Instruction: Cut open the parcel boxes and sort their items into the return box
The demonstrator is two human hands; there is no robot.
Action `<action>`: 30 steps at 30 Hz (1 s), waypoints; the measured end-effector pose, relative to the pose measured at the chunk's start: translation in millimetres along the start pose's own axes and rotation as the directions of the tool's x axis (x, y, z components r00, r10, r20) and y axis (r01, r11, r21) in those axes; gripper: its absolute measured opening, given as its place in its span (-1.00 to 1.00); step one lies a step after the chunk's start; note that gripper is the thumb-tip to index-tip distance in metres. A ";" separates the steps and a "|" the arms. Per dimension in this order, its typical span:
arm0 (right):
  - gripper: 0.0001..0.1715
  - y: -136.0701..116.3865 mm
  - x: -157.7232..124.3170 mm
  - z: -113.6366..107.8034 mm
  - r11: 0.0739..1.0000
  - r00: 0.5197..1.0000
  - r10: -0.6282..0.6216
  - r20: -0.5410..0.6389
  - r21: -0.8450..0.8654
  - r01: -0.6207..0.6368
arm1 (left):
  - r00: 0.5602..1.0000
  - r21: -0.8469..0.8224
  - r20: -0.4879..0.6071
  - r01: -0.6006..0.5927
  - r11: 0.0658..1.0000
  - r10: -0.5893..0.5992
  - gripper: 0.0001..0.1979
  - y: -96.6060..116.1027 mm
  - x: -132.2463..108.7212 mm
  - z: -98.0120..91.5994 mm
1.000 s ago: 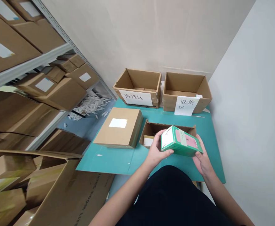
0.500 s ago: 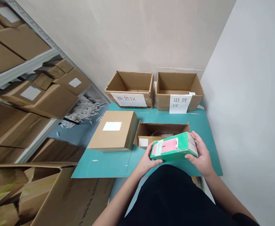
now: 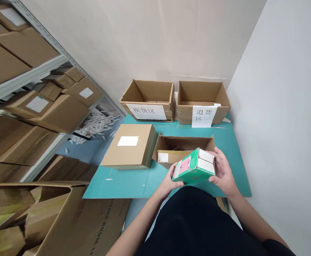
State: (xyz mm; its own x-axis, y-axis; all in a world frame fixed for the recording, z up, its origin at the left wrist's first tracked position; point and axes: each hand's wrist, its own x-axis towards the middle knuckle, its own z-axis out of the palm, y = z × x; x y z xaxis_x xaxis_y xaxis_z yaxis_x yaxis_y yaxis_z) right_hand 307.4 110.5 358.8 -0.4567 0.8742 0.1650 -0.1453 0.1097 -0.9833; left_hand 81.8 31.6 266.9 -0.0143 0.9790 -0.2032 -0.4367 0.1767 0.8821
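A green box (image 3: 194, 170) with a pink panel is held above the front of the teal table (image 3: 126, 183), its white end turned toward the camera and to the right. My left hand (image 3: 169, 182) grips its left end, thumb below and fingers behind. At the right end, my right hand (image 3: 222, 171) has its thumb at the lower corner and its fingers spread beside the white end. Just behind the green box sits an open brown carton (image 3: 180, 155) with a white label, partly hidden by it.
A closed brown box (image 3: 130, 149) lies on the table's left. Two open cartons with handwritten signs, one left (image 3: 148, 110) and one right (image 3: 184, 113), stand at the back. Shelves of boxes (image 3: 38, 76) rise at left; a large open carton (image 3: 86, 220) stands below.
The green box has turned so that its white end faces the camera more. My right hand's fingers have spread a little from it.
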 end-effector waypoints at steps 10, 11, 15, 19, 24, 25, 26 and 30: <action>0.19 10.4 -5.5 17.6 0.990 0.994 0.109 -0.031 -0.082 -0.111 | 0.994 -0.011 0.104 -0.027 1.000 0.028 -0.02 -29.2 9.0 -1.6; 0.14 11.4 -6.1 17.4 0.989 0.994 0.099 -0.035 -0.102 -0.102 | 0.994 0.025 0.105 -0.038 0.999 0.035 0.00 -29.8 9.7 -2.6; -0.07 11.9 -7.7 15.4 0.978 0.998 0.053 -0.016 -0.200 -0.055 | 0.993 0.275 0.060 -0.116 0.954 0.104 0.07 -17.8 5.7 -3.3; -0.11 11.3 -8.0 16.3 0.961 0.996 0.071 0.049 -0.273 -0.055 | 0.982 0.546 0.095 -0.186 0.817 0.161 -0.06 11.2 -5.0 4.9; -0.03 21.5 -6.3 19.6 0.943 0.985 0.104 0.138 -0.330 -0.054 | 0.983 0.544 0.135 -0.179 0.820 0.125 -0.07 36.5 -4.1 15.7; -0.01 23.6 -5.5 19.8 0.940 0.982 0.115 0.147 -0.337 -0.060 | 0.985 0.529 0.135 -0.166 0.832 0.110 -0.09 37.8 -2.0 16.3; 0.01 25.3 -4.5 19.7 0.936 0.979 0.129 0.159 -0.344 -0.068 | 0.987 0.515 0.132 -0.150 0.844 0.095 -0.10 37.9 0.3 16.4; 0.07 30.3 -0.7 13.8 0.911 0.953 0.205 0.222 -0.398 -0.104 | 0.992 0.489 0.107 -0.114 0.865 0.070 -0.12 30.3 7.6 13.0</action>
State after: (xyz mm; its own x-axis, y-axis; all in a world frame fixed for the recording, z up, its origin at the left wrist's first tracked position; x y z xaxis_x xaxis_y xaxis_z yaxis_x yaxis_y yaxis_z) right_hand 291.2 106.8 330.0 -0.6601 0.7507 -0.0276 0.2644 0.1978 -0.9439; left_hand 80.2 45.7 297.6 0.0516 0.9943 -0.0938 0.0633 0.0905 0.9939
